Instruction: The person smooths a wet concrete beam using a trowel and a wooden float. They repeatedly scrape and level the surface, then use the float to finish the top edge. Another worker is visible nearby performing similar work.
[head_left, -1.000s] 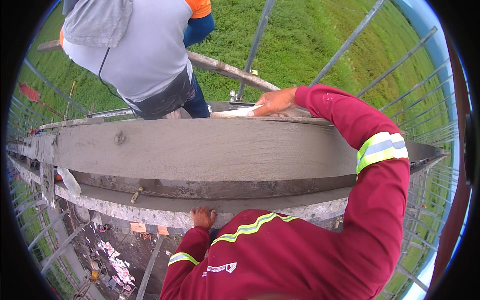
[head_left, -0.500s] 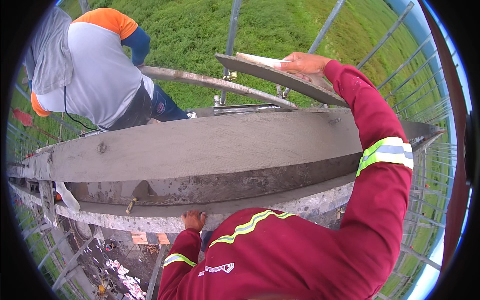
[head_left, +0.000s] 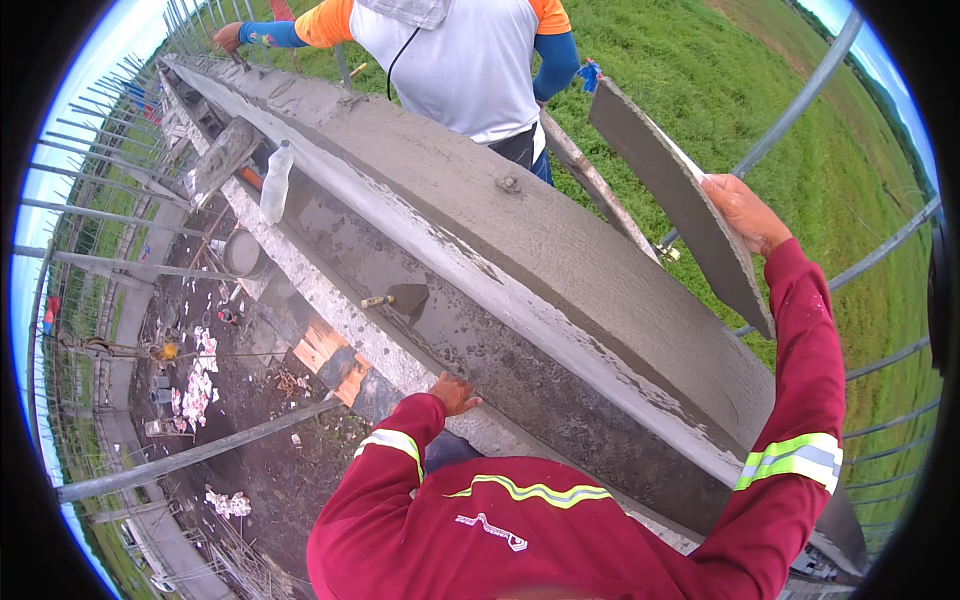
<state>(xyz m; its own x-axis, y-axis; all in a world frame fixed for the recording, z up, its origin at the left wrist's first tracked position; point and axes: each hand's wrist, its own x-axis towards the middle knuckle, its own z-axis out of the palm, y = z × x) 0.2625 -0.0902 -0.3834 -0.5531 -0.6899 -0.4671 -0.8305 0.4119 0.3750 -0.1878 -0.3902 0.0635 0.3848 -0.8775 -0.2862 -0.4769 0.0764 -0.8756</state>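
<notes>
My right hand (head_left: 745, 212) grips a long flat plastering float (head_left: 680, 205), held up tilted beyond the beam, its grey-smeared face toward the beam. Below it runs a long beam (head_left: 570, 235) coated in wet grey mortar, with a small lump on its top. My left hand (head_left: 456, 394) lies on the edge of the lower concrete ledge (head_left: 350, 335), fingers spread and holding no tool. A pointed trowel (head_left: 405, 300) with a wooden handle rests in the channel between ledge and beam, up and left of that hand.
A cloudy plastic bottle (head_left: 276, 182) stands farther along the ledge. Across the beam is a co-worker in a white and orange shirt (head_left: 455, 75). Metal poles (head_left: 800, 95) rise over grass at right. Left of the ledge, a drop shows debris and a bucket (head_left: 243, 253) below.
My view has swung left, so the beam now runs diagonally. The float has gone from nearly level to steeply tilted, still in my right hand. The co-worker has turned and stretched an arm leftward.
</notes>
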